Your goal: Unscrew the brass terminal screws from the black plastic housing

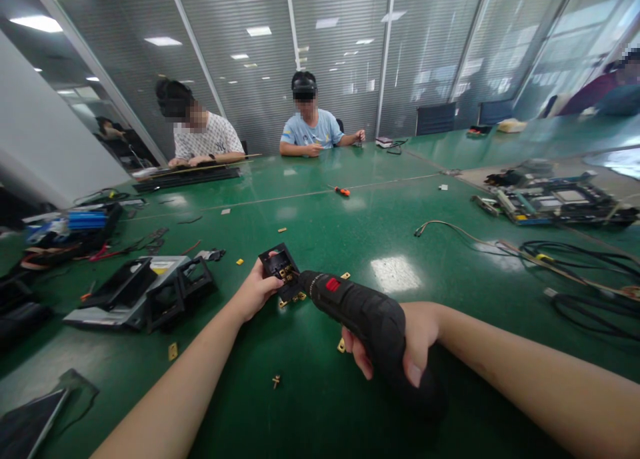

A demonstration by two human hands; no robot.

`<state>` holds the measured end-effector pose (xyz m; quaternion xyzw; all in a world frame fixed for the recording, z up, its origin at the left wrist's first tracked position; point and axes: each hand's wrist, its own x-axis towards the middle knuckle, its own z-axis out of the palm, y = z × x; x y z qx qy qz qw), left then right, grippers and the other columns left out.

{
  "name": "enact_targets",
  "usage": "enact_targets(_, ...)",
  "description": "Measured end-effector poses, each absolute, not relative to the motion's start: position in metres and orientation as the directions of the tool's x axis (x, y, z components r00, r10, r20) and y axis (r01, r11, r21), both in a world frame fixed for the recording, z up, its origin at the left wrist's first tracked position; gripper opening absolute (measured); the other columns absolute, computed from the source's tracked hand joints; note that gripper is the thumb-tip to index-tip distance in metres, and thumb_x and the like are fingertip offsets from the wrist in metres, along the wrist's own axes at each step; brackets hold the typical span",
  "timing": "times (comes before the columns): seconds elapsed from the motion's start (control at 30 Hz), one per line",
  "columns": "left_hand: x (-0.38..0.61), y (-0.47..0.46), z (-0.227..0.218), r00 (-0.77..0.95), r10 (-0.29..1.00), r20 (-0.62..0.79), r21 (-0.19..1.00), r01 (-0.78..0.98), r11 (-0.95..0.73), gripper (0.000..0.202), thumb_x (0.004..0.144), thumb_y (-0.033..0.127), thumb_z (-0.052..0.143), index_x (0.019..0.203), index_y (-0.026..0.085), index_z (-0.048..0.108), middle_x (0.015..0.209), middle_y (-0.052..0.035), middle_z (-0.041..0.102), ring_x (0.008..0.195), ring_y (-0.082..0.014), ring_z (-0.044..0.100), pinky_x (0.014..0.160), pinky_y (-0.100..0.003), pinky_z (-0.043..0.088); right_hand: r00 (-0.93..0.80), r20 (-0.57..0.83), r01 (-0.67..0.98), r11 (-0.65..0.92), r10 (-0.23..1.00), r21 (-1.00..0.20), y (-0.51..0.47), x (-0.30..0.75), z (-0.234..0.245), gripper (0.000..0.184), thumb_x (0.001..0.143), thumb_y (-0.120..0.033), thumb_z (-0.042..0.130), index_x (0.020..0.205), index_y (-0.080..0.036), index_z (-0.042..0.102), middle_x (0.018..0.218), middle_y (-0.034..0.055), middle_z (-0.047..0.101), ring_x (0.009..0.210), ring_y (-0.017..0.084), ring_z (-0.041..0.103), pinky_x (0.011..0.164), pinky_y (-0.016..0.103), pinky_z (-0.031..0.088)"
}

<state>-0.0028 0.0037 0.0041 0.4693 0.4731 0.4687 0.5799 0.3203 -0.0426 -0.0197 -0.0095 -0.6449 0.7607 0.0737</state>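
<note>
My left hand [257, 289] grips a black plastic housing [273, 264] with brass-coloured metal parts inside it, the thumb lying over its near edge. My right hand [415, 346] is wrapped round the handle of a black cordless screwdriver [357, 306] with a red switch on top. Its nose points left and meets the right side of the housing; the tip itself is too small to make out. Brass pieces [293, 300] lie on the green table just below the housing. Another brass plate [342, 345] lies beside my right fingers, and small brass screws [277, 380] rest nearer to me.
Black frames and a grey panel [135, 292] lie at left, with blue-topped parts [86, 219] behind. Cables [575, 266] and a circuit board [570, 199] occupy the right. An orange screwdriver [343, 191] lies mid-table. Two people [313, 129] sit across the table [320, 212].
</note>
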Motion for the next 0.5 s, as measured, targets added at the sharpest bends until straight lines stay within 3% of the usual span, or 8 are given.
enact_targets(0.5,-0.0023,0.0035,0.0039,0.127,0.987,-0.094,0.991,-0.085,0.105,0.073,0.059,0.014,0.075,0.126,0.028,0.049,0.105,0.0004,0.07,0.097,-0.0243,0.073,0.096,-0.046,0.058,-0.986,0.104,-0.113,-0.062,0.133,-0.992,-0.042,0.3196,-0.0157,0.082,0.055,-0.044,0.099,0.121,-0.011,0.065,0.106,0.0114,0.074,0.1,0.026,0.068,0.105,0.044,0.047)
